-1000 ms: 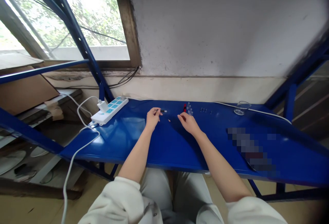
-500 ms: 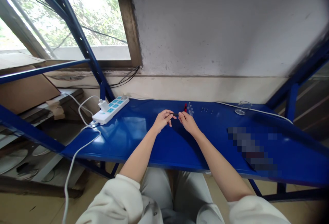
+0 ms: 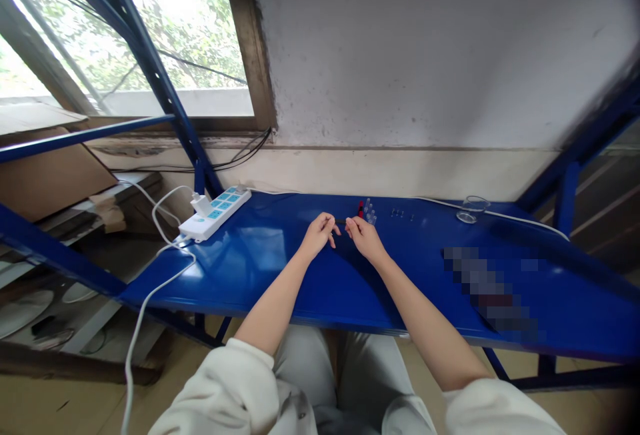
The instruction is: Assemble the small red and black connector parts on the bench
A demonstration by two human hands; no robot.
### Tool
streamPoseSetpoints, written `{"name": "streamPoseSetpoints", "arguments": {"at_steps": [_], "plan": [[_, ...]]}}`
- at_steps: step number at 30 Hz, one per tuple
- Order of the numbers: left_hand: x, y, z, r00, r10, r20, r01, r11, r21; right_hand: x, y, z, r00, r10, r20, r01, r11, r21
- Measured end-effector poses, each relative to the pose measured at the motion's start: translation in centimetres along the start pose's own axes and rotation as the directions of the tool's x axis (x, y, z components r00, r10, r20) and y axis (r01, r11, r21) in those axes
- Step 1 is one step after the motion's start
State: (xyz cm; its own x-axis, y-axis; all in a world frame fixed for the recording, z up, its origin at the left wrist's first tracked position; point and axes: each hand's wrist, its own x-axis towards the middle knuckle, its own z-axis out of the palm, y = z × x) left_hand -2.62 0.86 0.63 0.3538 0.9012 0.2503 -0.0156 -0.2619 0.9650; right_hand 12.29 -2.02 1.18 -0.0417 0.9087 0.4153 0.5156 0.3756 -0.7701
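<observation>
My left hand (image 3: 319, 234) and my right hand (image 3: 364, 236) meet over the middle of a blue metal shelf (image 3: 280, 275). Both are closed in a pinch on a small thin dark piece (image 3: 341, 222) that bridges their fingertips. Just beyond them lie a small red part (image 3: 360, 208) and a few clear plastic parts (image 3: 369, 212). Further right is a row of tiny dark parts (image 3: 397, 212).
A white power strip (image 3: 216, 212) with blue sockets lies at the shelf's far left, its white cable (image 3: 145, 302) hanging off the edge. A clear glass dish (image 3: 470, 209) and a thin white wire (image 3: 525, 222) are at the back right. Blue rack posts stand on both sides.
My left hand carried the small dark piece rightward from the shelf's left-middle to meet my right hand. Both hands now pinch it together.
</observation>
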Motion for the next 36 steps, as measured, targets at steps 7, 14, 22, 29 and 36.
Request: {"name": "streamPoseSetpoints", "arguments": {"at_steps": [7, 14, 22, 29, 36], "plan": [[0.0, -0.3, 0.4, 0.997, -0.006, -0.076, 0.009, 0.999, 0.037, -0.1, -0.2, 0.2, 1.0, -0.006, 0.009, 0.006, 1.0, 0.009], [0.0, 0.2, 0.3, 0.988, -0.099, -0.115, 0.095, 0.995, -0.042, -0.2, -0.3, 0.5, 0.998, -0.05, 0.03, 0.05, 0.999, 0.005], [0.1, 0.3, 0.0, 0.969, -0.219, -0.113, 0.205, 0.971, -0.123, -0.2, -0.1, 0.6, 0.992, -0.124, 0.021, 0.126, 0.988, -0.091], [0.1, 0.1, -0.4, 0.946, -0.307, -0.102, 0.288, 0.944, -0.161, -0.3, 0.0, 0.1, 0.972, -0.234, 0.009, 0.231, 0.953, -0.195], [0.3, 0.3, -0.5, 0.935, -0.318, -0.158, 0.285, 0.937, -0.202, 0.0, 0.7, 0.3, 0.969, -0.245, -0.02, 0.241, 0.963, -0.119]]}}
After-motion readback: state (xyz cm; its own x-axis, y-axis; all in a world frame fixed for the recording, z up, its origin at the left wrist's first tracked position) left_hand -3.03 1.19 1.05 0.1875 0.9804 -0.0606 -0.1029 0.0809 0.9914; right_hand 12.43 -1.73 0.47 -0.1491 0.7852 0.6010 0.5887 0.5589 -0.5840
